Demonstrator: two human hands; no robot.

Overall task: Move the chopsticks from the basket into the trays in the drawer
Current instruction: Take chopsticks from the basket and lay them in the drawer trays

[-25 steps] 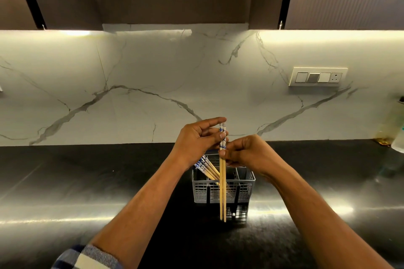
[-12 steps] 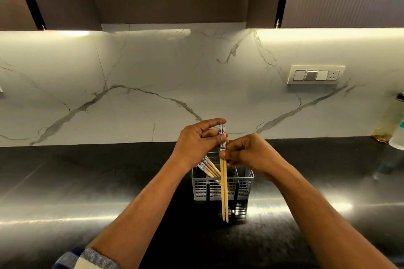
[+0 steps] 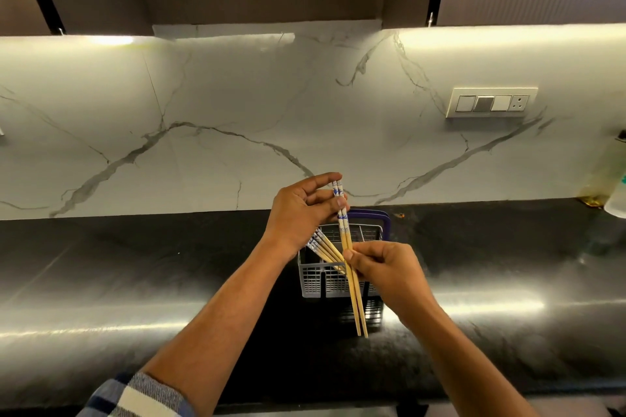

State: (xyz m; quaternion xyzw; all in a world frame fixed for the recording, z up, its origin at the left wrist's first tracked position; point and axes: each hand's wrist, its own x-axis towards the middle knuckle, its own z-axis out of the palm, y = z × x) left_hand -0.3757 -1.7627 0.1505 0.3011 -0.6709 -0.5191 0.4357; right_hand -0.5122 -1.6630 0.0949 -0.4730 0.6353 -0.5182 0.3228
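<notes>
A pair of wooden chopsticks with blue-and-white patterned tops hangs nearly upright in front of the grey plastic basket. My left hand pinches the patterned top end with thumb and fingers. My right hand grips the same pair lower down, around its middle. The thin tips point down at the counter. Several more chopsticks lean to the left inside the basket. No drawer or tray is in view.
The basket has a dark blue handle at its back and stands on a glossy black counter. A marble backsplash rises behind, with a switch plate. A bottle stands at the far right edge.
My right hand slid down the pair from near the top to its middle. The pair has tilted slightly, tips swinging to the right. My left hand keeps the top end.
</notes>
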